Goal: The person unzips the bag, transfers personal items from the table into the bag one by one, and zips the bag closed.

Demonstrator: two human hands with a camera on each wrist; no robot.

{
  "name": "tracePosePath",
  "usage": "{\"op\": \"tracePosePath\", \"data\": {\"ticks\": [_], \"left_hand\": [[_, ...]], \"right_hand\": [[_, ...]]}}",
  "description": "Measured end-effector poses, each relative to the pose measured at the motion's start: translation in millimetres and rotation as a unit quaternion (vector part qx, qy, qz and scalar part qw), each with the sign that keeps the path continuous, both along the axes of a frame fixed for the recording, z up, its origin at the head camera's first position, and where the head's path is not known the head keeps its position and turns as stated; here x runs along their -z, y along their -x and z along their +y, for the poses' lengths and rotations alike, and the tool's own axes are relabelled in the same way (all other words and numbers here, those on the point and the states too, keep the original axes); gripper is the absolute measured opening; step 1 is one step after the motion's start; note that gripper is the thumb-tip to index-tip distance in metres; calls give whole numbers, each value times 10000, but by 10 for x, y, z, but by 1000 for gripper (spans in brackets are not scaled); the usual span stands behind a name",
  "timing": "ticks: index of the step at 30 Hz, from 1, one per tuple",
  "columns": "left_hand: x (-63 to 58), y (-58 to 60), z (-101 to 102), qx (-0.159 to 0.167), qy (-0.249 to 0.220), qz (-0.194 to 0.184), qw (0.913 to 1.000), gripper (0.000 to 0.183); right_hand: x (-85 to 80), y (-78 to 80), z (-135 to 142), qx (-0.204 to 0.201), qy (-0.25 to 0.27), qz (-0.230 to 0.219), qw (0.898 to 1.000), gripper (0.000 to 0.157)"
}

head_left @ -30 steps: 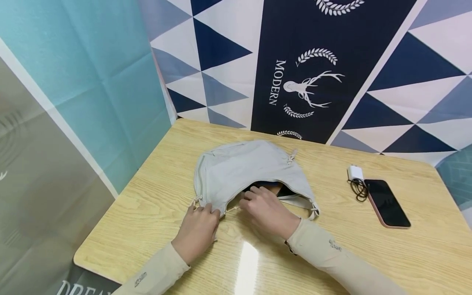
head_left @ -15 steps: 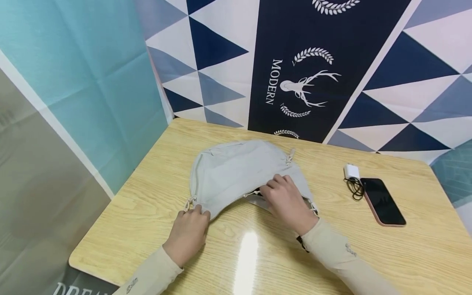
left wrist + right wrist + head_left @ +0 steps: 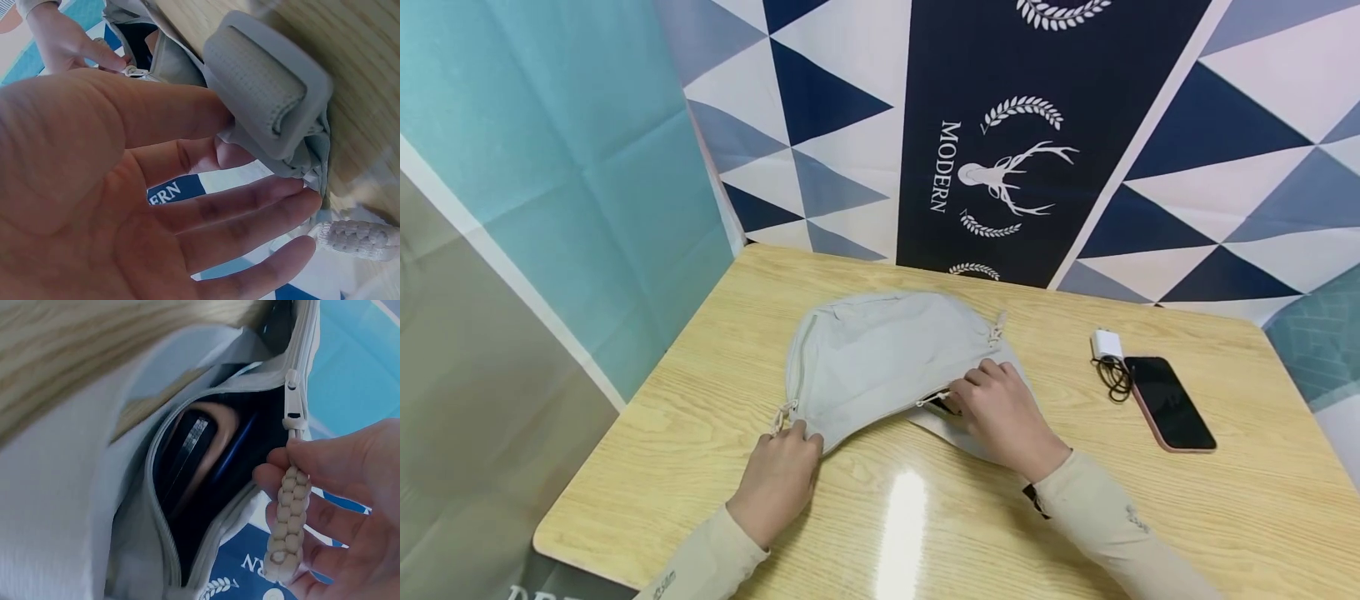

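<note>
**Zipper pull pinched at the right end of the grey bag's opening**

The grey fabric shoulder bag point(image 3: 887, 354) is lying flat on the wooden surface point(image 3: 1225, 500), straight ahead of the person, its long axis running left to right. The zippered opening is running along the bag's near edge, so the zip track is lying crosswise between the two hands. The right hand point(image 3: 1003, 417) is pinching the braided zipper pull point(image 3: 284, 519) near the right part of that opening, where the teeth are parted and dark contents are showing inside. The left hand point(image 3: 778, 475) is pressing down the bag's left corner with fairly straight fingers, beside a second braided pull point(image 3: 359, 237) and a strap buckle point(image 3: 265, 84).

A white charger with black cable point(image 3: 1108, 354) and a phone point(image 3: 1168, 402) are lying well apart to the right. The backdrop is reading "MODERN" point(image 3: 949, 167) beside a stag emblem.
</note>
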State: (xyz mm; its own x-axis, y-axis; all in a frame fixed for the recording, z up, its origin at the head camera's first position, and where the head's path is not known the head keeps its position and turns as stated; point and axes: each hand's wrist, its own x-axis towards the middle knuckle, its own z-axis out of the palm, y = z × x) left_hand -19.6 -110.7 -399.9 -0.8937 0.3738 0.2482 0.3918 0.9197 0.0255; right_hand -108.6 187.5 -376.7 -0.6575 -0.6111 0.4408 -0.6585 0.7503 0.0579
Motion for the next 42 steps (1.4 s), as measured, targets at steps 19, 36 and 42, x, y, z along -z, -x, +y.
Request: {"op": "tracePosePath", "data": {"ticks": [19, 36, 42], "left_hand": [[-16, 6, 63, 50, 120, -149, 9998, 15], [-30, 17, 80, -116, 90, -591, 9981, 11], [-42, 13, 47, -278, -115, -801, 9963, 11]], "right_hand": [[-82, 37, 396, 291, 34, -241, 9993, 7], [-145, -8, 747, 624, 45, -389, 9973, 15], [-155, -55, 909, 721, 129, -280, 9969, 12]]}}
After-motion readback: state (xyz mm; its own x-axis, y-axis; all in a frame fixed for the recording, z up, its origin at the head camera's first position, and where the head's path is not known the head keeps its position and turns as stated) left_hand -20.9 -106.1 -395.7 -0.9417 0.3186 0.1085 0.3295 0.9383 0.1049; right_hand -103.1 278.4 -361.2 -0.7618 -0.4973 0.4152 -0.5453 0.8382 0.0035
